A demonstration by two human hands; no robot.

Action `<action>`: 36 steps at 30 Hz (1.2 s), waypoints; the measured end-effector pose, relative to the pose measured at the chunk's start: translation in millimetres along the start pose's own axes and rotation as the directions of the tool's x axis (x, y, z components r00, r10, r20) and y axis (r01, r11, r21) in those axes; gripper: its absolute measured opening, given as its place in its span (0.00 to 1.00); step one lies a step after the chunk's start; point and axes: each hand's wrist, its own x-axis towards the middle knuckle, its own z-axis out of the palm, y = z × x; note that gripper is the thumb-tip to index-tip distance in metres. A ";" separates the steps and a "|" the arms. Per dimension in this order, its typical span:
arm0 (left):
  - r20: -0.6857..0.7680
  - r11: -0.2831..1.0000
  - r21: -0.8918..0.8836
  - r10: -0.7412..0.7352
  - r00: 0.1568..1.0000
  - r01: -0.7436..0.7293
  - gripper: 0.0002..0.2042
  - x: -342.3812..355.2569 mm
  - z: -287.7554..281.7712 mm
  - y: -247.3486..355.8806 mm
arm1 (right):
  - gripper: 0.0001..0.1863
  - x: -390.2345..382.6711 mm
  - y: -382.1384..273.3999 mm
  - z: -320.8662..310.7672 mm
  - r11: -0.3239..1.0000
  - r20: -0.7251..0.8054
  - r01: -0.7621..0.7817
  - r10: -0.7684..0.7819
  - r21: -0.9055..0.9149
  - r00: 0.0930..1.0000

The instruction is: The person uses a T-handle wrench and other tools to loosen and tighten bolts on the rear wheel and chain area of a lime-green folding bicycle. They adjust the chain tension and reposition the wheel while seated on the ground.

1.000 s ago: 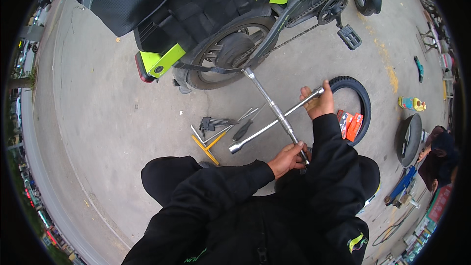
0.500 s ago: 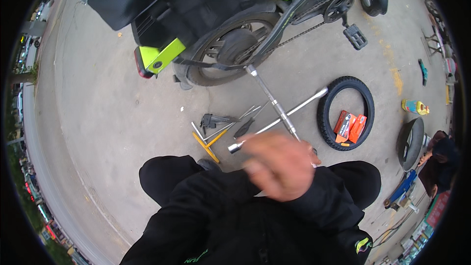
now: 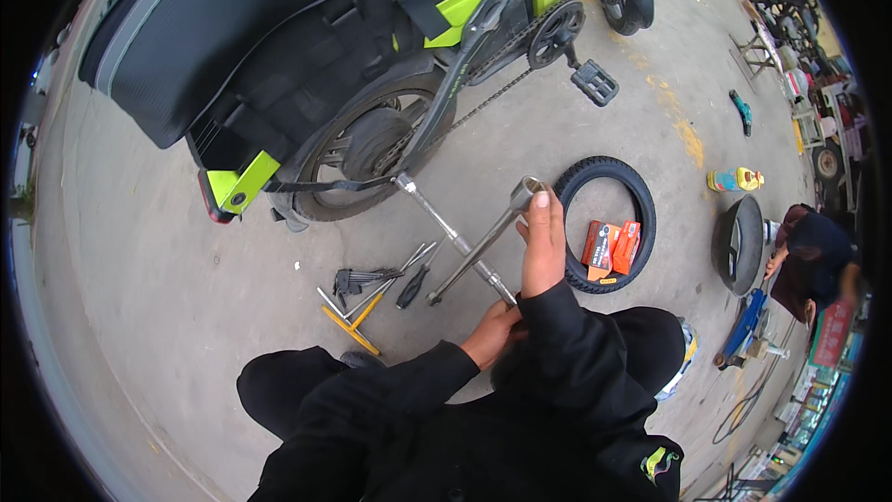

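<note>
Moved since the preceding frame: the right hand [image 3: 544, 240], then a blur drawn in over the lap, now raised to one end of the crossbar, which has swung so that this end stands up toward the viewer.

Cross wrench [image 3: 472, 257], one, four-armed, bright metal. Location: in front of the crouching person, far end meeting the vehicle's frame bar [image 3: 444, 112] beside the rear wheel [image 3: 372, 144]; exact seating too small to tell.

Left hand [image 3: 491, 335]: clamped about the wrench's near end, fingers partly hidden by the right sleeve.

Right hand: fingers laid against the raised socket; whether they close around it, cannot tell.

Pedal vehicle [image 3: 307, 84], black and lime green, with chain and pedal [image 3: 595, 82].

Left of the wrench, on the pavement: black hex-key set [image 3: 358, 281]; yellow T-handled tool [image 3: 351, 330]; dark-handled screwdriver [image 3: 409, 290].

Right of the wrench: black tyre [image 3: 648, 214], lying flat; orange boxes [image 3: 601, 246], within its ring.

Farther right: teal tool [image 3: 741, 113]; yellow bottle [image 3: 734, 179]; dark round basin [image 3: 748, 242], tilted; blue implement [image 3: 743, 327]; another person [image 3: 818, 251], beside the basin.
</note>
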 end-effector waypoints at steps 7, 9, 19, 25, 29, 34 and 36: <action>0.063 0.958 -0.275 -0.066 0.996 0.081 0.08 6.5 -0.1 -4.2 | 0.29 -79.6 -4.7 35.4 0.655 0.675 0.700 -0.381 -0.285 0.631; 0.089 0.971 -0.239 0.042 0.995 -0.020 0.08 10.6 -1.5 -10.2 | 0.24 -93.7 -6.5 45.7 0.577 0.964 0.772 0.147 -0.265 0.221; 0.071 0.765 -0.610 0.311 0.948 -0.205 0.10 6.9 4.3 -21.7 | 0.19 -90.4 -58.5 18.1 0.400 0.618 0.911 -0.691 -0.103 0.373; -0.118 0.980 -0.073 0.174 0.978 -0.183 0.10 -1.1 8.6 -4.5 | 0.30 -40.7 -40.4 7.1 0.689 -0.063 0.570 -0.660 -0.449 0.749; -0.044 0.985 -0.116 0.124 0.991 -0.128 0.07 0.4 1.6 -1.7 | 0.36 -12.2 -6.3 -1.7 0.995 -0.173 0.091 -0.098 -0.052 0.980; -0.087 0.990 -0.090 0.104 0.991 -0.112 0.06 -4.6 2.6 -1.8 | 0.39 -5.0 -1.7 1.7 0.989 -0.243 -0.026 0.061 0.146 0.968; -0.092 0.991 -0.035 0.125 0.988 -0.128 0.06 -4.9 2.9 1.3 | 0.40 -14.8 -6.1 11.4 0.989 -0.198 0.069 -0.043 0.130 0.979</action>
